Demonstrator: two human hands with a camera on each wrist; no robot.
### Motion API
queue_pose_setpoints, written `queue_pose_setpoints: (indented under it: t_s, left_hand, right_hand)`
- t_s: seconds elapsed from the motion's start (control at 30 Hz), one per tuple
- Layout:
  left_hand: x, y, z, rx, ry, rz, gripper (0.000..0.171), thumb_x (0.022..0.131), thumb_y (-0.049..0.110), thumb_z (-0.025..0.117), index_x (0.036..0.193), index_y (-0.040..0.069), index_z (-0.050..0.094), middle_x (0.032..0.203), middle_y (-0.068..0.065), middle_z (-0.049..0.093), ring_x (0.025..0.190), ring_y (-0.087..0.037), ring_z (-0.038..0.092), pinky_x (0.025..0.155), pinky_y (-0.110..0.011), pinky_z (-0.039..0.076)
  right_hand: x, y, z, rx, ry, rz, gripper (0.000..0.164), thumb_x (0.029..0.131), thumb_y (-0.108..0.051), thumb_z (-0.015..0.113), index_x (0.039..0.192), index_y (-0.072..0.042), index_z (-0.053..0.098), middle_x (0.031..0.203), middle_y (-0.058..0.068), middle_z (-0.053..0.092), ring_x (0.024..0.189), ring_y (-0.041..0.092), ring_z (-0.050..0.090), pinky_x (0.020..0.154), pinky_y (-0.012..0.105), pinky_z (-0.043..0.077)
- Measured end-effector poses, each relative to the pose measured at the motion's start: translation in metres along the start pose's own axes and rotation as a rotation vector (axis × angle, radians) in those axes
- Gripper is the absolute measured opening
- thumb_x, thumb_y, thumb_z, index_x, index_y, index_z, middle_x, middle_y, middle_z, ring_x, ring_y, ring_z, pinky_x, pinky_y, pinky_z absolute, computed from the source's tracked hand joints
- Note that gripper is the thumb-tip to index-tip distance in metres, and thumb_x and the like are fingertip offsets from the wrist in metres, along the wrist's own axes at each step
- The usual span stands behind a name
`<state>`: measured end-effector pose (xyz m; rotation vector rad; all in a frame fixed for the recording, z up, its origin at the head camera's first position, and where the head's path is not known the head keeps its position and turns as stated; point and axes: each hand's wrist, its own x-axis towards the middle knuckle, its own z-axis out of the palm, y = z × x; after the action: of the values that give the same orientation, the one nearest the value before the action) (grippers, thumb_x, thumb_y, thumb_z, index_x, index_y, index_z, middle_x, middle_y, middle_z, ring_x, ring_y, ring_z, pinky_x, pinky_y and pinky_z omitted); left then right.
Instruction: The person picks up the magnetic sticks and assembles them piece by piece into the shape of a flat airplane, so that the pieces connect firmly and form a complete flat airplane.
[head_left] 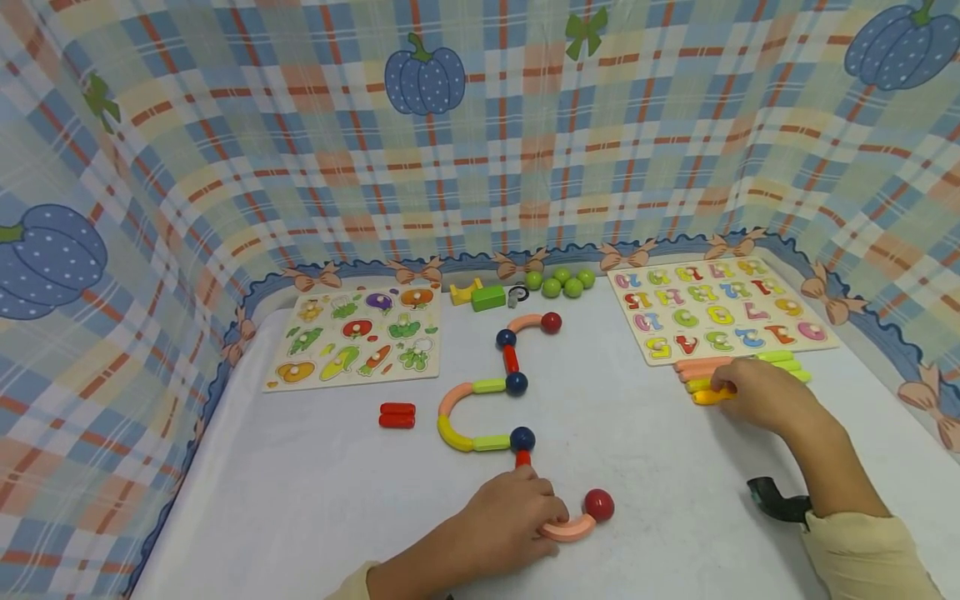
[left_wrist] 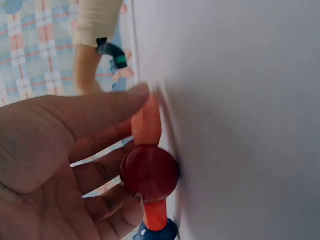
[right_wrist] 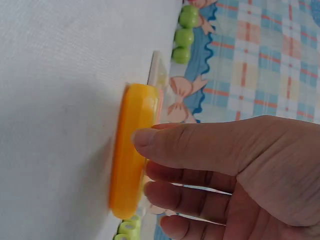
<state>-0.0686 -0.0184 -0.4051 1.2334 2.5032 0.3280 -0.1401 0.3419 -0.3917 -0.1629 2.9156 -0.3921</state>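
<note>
The chain of rods and balls [head_left: 517, 383] lies on a white surface [head_left: 315, 500], and the left hand [head_left: 513, 517] grips its near end, thumb and fingers about a peach curved rod [head_left: 567, 530], with a red ball [left_wrist: 150, 172] just beside the fingers. Well right of the chain, the right hand [head_left: 768, 396] pinches an orange rod [head_left: 708, 398] between thumb and fingers, beside a group of pink, yellow and green rods [head_left: 701, 364]. The 2 hands are well apart. Left of the chain lie 2 red rods [head_left: 397, 415]. Beyond it sit 5 green balls [head_left: 551, 287], a green block [head_left: 488, 298] and a yellow arched piece [head_left: 467, 291]. A vegetable board [head_left: 330, 333] lies to its far left, a number board [head_left: 738, 321] to its far right.
</note>
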Motion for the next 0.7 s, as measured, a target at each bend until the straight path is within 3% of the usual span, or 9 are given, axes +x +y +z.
queue_pose_setpoints:
  t_s: [0.2, 0.3, 0.4, 0.5, 0.6, 0.7]
  left_hand:
    - [0.004, -0.014, -0.022, -0.145, 0.009, -0.013, 0.026, 0.078, 0.037, 0.069, 0.102, 0.028, 0.067, 0.083, 0.018, 0.054, 0.075, 0.0, 0.042, 0.06, -0.015, 0.038]
    - [0.014, -0.027, -0.04, -0.147, 0.058, -0.033, 0.027, 0.08, 0.036, 0.067, 0.105, 0.025, 0.066, 0.089, 0.014, 0.057, 0.079, -0.001, 0.044, 0.063, -0.016, 0.04]
    - [0.031, -0.044, -0.057, -0.091, 0.116, -0.074, 0.031, 0.081, 0.035, 0.067, 0.109, 0.023, 0.065, 0.097, 0.009, 0.059, 0.086, -0.005, 0.046, 0.069, -0.02, 0.042]
    - [0.055, -0.061, -0.073, 0.005, 0.144, -0.156, 0.038, 0.081, 0.039, 0.065, 0.116, 0.022, 0.061, 0.11, 0.003, 0.057, 0.1, -0.013, 0.045, 0.08, -0.029, 0.042]
    - [0.08, -0.08, -0.085, 0.077, 0.108, -0.269, 0.051, 0.081, 0.042, 0.064, 0.126, 0.022, 0.052, 0.125, -0.001, 0.048, 0.116, -0.023, 0.038, 0.092, -0.04, 0.036]
    - [0.1, -0.095, -0.09, 0.104, 0.07, -0.371, 0.065, 0.079, 0.044, 0.065, 0.135, 0.021, 0.041, 0.135, -0.004, 0.038, 0.124, -0.027, 0.031, 0.096, -0.046, 0.031]
  right_hand:
    - [0.004, 0.003, 0.006, 0.012, -0.033, -0.025, 0.016, 0.071, -0.013, 0.075, 0.083, -0.006, 0.067, 0.075, 0.004, 0.056, 0.067, 0.021, 0.048, 0.061, 0.037, 0.043]
    - [0.005, -0.005, 0.01, 0.066, -0.07, -0.093, 0.016, 0.071, -0.018, 0.076, 0.077, -0.01, 0.063, 0.068, 0.0, 0.051, 0.062, 0.016, 0.045, 0.056, 0.031, 0.039]
    - [0.01, -0.026, 0.015, 0.115, -0.117, -0.141, 0.019, 0.071, -0.025, 0.076, 0.074, -0.013, 0.061, 0.064, -0.002, 0.049, 0.058, 0.014, 0.045, 0.053, 0.028, 0.038]
    - [0.024, -0.052, 0.021, 0.13, -0.166, -0.142, 0.023, 0.073, -0.032, 0.074, 0.072, -0.013, 0.061, 0.061, -0.001, 0.05, 0.055, 0.014, 0.046, 0.052, 0.027, 0.038]
    - [0.046, -0.074, 0.027, 0.149, -0.218, -0.115, 0.027, 0.075, -0.037, 0.07, 0.069, -0.013, 0.061, 0.059, 0.001, 0.051, 0.054, 0.015, 0.047, 0.051, 0.027, 0.037]
    - [0.075, -0.089, 0.033, 0.247, -0.262, -0.073, 0.028, 0.079, -0.037, 0.066, 0.07, -0.011, 0.062, 0.058, 0.003, 0.053, 0.05, 0.017, 0.046, 0.046, 0.025, 0.036]
